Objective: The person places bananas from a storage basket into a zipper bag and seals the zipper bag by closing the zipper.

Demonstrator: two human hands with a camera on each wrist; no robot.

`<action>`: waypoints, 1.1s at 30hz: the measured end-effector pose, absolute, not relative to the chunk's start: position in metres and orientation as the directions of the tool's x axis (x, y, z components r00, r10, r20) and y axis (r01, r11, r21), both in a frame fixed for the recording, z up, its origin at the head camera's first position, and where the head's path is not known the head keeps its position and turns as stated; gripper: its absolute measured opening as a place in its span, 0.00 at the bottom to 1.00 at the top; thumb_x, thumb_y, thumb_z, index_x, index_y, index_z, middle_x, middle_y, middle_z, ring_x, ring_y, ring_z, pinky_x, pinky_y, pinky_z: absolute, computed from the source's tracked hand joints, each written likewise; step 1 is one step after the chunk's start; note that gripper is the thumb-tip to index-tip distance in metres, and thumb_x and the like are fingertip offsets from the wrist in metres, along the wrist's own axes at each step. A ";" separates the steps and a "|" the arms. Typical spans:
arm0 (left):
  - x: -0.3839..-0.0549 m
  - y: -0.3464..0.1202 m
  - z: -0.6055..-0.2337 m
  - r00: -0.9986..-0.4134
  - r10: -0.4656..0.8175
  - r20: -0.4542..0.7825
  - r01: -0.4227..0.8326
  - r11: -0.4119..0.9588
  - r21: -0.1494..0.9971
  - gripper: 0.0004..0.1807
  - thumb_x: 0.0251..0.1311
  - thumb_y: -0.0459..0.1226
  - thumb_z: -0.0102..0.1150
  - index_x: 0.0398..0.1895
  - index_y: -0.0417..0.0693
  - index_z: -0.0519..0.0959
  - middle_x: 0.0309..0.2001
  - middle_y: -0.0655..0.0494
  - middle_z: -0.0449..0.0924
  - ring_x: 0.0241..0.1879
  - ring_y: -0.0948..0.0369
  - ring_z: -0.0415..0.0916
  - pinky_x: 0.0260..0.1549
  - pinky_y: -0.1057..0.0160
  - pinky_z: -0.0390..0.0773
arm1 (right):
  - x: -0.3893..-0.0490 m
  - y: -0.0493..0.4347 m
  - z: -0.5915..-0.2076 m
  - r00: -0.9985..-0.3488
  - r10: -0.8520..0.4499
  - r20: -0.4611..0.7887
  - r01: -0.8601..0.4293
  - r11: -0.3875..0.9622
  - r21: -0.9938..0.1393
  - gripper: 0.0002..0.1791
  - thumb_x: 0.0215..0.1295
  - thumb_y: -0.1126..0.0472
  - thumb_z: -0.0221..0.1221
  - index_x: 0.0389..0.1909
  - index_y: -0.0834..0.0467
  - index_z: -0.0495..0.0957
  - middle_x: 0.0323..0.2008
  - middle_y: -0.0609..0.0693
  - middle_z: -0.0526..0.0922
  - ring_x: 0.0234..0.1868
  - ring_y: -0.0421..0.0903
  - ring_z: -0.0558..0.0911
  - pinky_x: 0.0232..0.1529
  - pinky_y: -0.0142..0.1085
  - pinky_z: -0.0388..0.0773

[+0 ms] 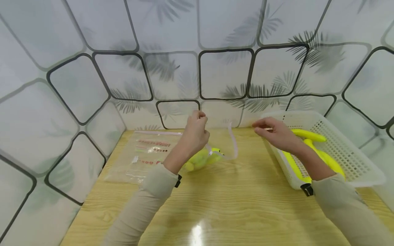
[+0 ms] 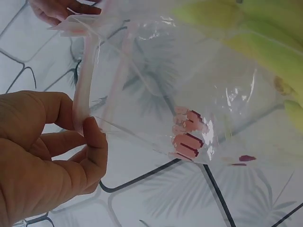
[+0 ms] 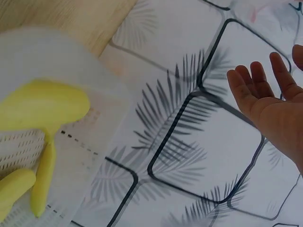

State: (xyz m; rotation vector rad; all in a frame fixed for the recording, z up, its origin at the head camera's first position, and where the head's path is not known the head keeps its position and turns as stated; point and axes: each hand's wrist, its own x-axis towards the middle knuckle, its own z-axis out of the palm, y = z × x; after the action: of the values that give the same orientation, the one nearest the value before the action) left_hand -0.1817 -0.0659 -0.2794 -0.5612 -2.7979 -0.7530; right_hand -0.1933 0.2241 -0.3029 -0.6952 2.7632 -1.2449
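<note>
My left hand (image 1: 196, 131) pinches the pink-edged mouth of a clear zip bag (image 2: 137, 94) between thumb and fingertips. Inside the bag lie yellow-green toy bananas (image 1: 200, 160), blurred by the plastic. The bag's pale zip strip (image 1: 233, 140) curves away to the right, so its mouth stands apart. To the right, my right hand (image 1: 275, 133) hovers near the basket's left edge, fingers extended and holding nothing. In the right wrist view its fingers (image 3: 258, 78) are spread loosely, with some clear plastic beyond them.
A second clear zip bag (image 1: 138, 157) with red print lies flat on the wooden table (image 1: 215, 208) at the left. At the right stands a white plastic basket (image 1: 363, 164) holding several yellow toy bananas (image 1: 330, 164). A patterned wall covering (image 1: 224, 75) rises behind the table.
</note>
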 end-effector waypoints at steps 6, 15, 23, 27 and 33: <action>-0.170 -0.055 -0.297 -0.875 0.331 0.354 0.464 0.783 0.414 0.09 0.57 0.20 0.53 0.40 0.32 0.78 0.62 0.39 0.66 0.49 0.41 0.70 0.43 0.56 0.76 | -0.192 0.270 -0.304 -0.955 -0.287 0.075 -0.263 0.703 -0.661 0.26 0.78 0.50 0.48 0.64 0.65 0.70 0.60 0.64 0.74 0.59 0.60 0.72 0.52 0.52 0.73; -0.156 -0.038 -0.320 -0.824 0.355 0.441 0.521 0.781 0.345 0.19 0.53 0.21 0.59 0.51 0.30 0.77 0.60 0.40 0.68 0.52 0.41 0.71 0.35 0.59 0.80 | -0.206 0.335 -0.337 -0.977 -0.149 -0.152 -0.027 0.795 -0.606 0.36 0.77 0.46 0.45 0.68 0.74 0.59 0.64 0.75 0.63 0.62 0.71 0.66 0.58 0.64 0.67; -0.144 -0.024 -0.334 -0.805 0.388 0.448 0.543 0.786 0.296 0.25 0.53 0.23 0.61 0.57 0.30 0.75 0.61 0.41 0.68 0.46 0.44 0.72 0.41 0.55 0.81 | -0.205 0.363 -0.376 -0.950 -0.145 -0.278 0.033 0.834 -0.550 0.41 0.73 0.49 0.53 0.69 0.78 0.53 0.65 0.79 0.57 0.56 0.73 0.69 0.47 0.55 0.76; -0.141 -0.020 -0.341 -0.790 0.412 0.454 0.558 0.790 0.255 0.26 0.53 0.24 0.63 0.58 0.30 0.75 0.60 0.40 0.69 0.48 0.45 0.73 0.52 0.51 0.77 | -0.201 0.366 -0.375 -0.951 -0.134 -0.280 0.025 0.866 -0.500 0.40 0.71 0.52 0.54 0.68 0.79 0.54 0.64 0.80 0.57 0.60 0.76 0.64 0.55 0.63 0.70; -0.136 -0.017 -0.350 -0.788 0.436 0.436 0.568 0.787 0.240 0.26 0.52 0.24 0.63 0.58 0.31 0.75 0.60 0.40 0.69 0.46 0.47 0.74 0.48 0.54 0.78 | -0.200 0.370 -0.383 -0.944 -0.181 -0.275 -0.013 0.855 -0.519 0.39 0.74 0.48 0.52 0.68 0.77 0.57 0.64 0.80 0.60 0.60 0.75 0.68 0.54 0.61 0.73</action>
State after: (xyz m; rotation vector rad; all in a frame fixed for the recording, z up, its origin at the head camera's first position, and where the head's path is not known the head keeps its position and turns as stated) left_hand -0.1357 -0.0166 -0.3499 -0.7638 -2.6189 -0.5155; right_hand -0.2004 0.3700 -0.3829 -0.1459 2.7149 -0.7564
